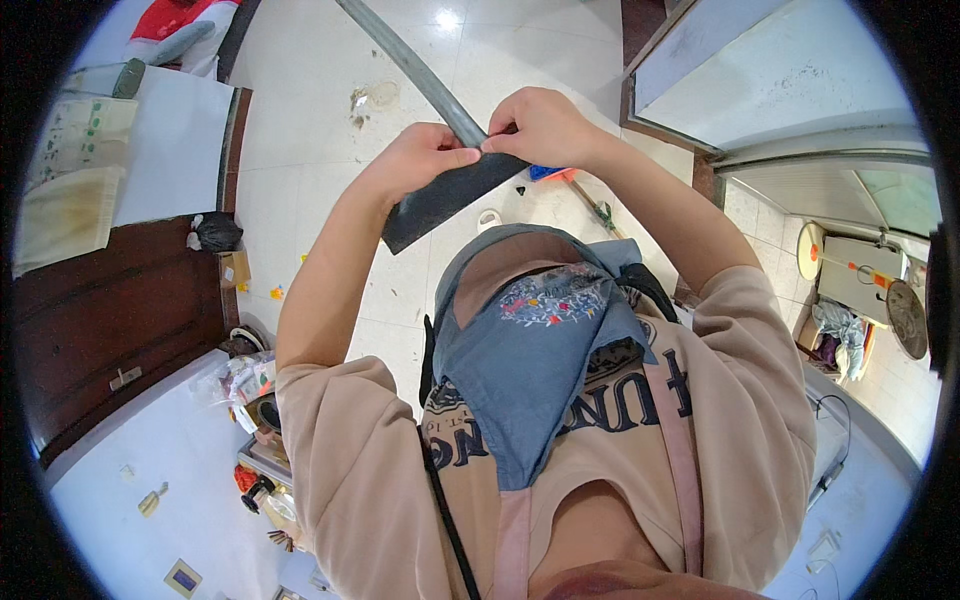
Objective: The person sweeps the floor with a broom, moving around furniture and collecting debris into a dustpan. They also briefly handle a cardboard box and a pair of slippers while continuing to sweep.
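Note:
In the head view, a grey pole (409, 64) runs down from the top edge to a flat black panel (450, 201), which hangs at a slant above the tiled floor. My left hand (424, 154) pinches the panel's upper edge beside the pole's lower end, thumb on the near side. Just to the right, my right hand (536, 127) grips the same edge between thumb and bent fingers. The two thumbs nearly meet. How pole and panel are joined is hidden by my fingers.
A stick (589, 199) with a blue and orange end lies behind my right forearm, near a white slipper (489, 219). On the left, a black plastic bag (216, 232) and cardboard box (234, 268) sit by a dark wooden door (112, 337). A door frame (664, 135) stands at right.

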`<act>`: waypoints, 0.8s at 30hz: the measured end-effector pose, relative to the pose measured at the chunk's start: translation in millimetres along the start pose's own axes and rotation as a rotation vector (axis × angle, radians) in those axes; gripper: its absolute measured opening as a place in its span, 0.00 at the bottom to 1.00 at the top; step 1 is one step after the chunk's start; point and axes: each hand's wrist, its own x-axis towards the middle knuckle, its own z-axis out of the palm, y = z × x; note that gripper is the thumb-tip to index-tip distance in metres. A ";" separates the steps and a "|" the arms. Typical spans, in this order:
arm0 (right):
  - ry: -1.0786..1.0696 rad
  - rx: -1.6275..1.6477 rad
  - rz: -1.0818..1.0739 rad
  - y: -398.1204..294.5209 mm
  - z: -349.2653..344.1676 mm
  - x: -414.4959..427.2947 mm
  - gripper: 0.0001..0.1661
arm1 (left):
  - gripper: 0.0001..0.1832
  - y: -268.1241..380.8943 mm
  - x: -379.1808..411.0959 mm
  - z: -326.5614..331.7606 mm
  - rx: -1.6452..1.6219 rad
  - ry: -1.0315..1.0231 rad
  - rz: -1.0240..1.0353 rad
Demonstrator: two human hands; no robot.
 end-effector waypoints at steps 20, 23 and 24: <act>-0.181 0.277 0.070 22.4 22.8 -2.9 0.12 | 0.09 0.9 1.2 11.8 0.409 0.080 0.106; -0.209 0.369 0.120 29.3 25.5 -3.6 0.12 | 0.09 10.0 3.7 13.9 0.512 0.080 0.078; -0.220 0.405 0.145 29.7 25.0 -4.0 0.12 | 0.09 12.2 4.1 14.2 0.532 0.075 0.060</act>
